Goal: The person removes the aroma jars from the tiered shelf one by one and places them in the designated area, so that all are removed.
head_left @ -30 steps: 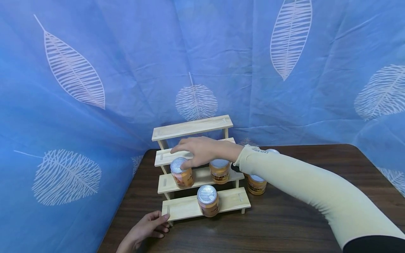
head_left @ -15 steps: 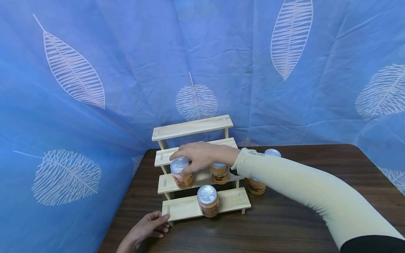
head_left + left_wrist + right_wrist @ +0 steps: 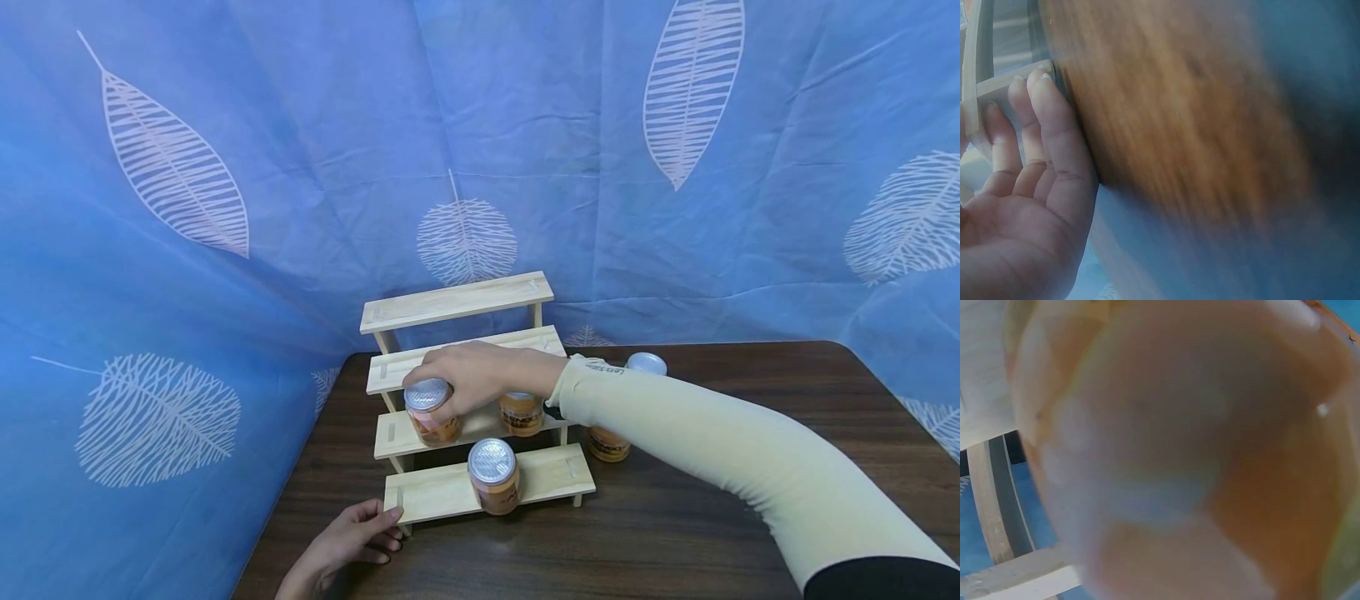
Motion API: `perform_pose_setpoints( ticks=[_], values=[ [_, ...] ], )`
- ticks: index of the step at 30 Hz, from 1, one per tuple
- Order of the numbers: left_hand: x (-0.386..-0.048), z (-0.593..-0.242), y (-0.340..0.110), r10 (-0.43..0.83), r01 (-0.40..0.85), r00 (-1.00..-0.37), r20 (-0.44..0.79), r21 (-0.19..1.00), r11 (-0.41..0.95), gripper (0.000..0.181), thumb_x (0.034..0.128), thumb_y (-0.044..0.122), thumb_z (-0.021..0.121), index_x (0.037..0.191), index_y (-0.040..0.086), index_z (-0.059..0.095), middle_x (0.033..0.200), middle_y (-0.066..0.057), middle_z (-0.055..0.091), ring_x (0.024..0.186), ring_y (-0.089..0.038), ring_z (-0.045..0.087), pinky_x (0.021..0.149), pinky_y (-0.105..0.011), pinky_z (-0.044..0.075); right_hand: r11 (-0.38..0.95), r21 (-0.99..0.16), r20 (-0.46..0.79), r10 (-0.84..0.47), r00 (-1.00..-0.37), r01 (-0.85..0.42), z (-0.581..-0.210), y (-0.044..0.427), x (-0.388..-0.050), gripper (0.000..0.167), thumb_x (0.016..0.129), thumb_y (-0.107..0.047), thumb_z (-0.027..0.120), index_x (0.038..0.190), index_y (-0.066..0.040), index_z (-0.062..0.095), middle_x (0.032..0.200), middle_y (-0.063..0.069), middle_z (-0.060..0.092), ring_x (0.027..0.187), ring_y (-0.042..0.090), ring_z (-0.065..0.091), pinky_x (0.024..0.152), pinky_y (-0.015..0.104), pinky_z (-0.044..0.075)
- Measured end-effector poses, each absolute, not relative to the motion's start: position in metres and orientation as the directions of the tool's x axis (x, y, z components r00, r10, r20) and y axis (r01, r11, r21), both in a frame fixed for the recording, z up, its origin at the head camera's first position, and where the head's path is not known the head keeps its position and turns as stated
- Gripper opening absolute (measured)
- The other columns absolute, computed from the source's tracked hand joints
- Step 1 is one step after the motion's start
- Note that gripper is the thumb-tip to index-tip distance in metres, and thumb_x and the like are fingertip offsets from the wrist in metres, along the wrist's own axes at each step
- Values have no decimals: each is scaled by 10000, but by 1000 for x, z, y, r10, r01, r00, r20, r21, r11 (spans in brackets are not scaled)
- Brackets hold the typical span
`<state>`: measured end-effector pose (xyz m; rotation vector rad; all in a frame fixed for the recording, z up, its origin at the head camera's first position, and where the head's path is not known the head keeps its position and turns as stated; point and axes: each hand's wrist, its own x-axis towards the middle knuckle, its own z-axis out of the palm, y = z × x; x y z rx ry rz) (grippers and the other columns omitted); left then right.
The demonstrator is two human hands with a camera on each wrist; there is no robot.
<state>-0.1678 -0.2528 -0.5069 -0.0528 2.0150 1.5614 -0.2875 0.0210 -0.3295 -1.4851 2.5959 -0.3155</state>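
A stepped wooden rack point(image 3: 435, 496) has four shelves. On its second-lowest shelf, at the left, stands an orange can point(image 3: 435, 427) with a silver lid; my right hand point(image 3: 480, 375) grips it, thumb on the near right side, fingertips hidden behind. Partly under that hand is another can point(image 3: 522, 417) on the same shelf. A third can point(image 3: 493, 483) stands on the lowest shelf. My left hand point(image 3: 345, 540) pinches that shelf's left end, thumb on top; in the left wrist view the fingers of this hand point(image 3: 1035, 181) bend at a wooden piece point(image 3: 1013, 80). A blurred can point(image 3: 1272, 500) fills the right wrist view.
To the right of the rack, on the dark wooden table point(image 3: 675, 517), are two more cans point(image 3: 609, 446) point(image 3: 647, 363), partly covered by the pale right sleeve point(image 3: 720, 433). Blue cloth point(image 3: 315, 125) with white leaf prints hangs behind and at the left.
My right hand has lowered and closed round the left can, which still stands on its shelf. The right arm now uncovers more of the far can's lid. My left hand has not moved.
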Motion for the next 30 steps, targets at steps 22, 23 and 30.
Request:
perform_pose_setpoints(
  ticks=[22,23,30],
  values=[
    [-169,-512,-255,307,-374,-828,-470,869,323,346,1020,417,574,966,77,604,900,-14,679,805,-120,684,689,-294,581,481,-248,6,-867,-498,-841,-336,20,-287,706,812,-345,819,1441,-283,504,1281,-1,625,1131,161,605,895,342,528],
    [-169,-512,-255,306,-375,-827,-471,869,323,346,1022,415,571,969,75,604,900,-13,678,804,-119,683,689,-294,581,476,-251,11,-869,-494,-843,-336,20,-287,699,814,-340,817,1438,-278,508,1280,0,623,1131,162,603,895,342,527],
    [-169,-511,-255,314,-369,-828,-464,873,318,355,1021,418,573,979,67,605,902,-12,676,807,-116,683,691,-293,581,470,-271,40,-866,-498,-840,-336,20,-288,681,808,-320,800,1426,-290,516,1238,-29,606,1078,122,600,854,304,519]
  ],
)
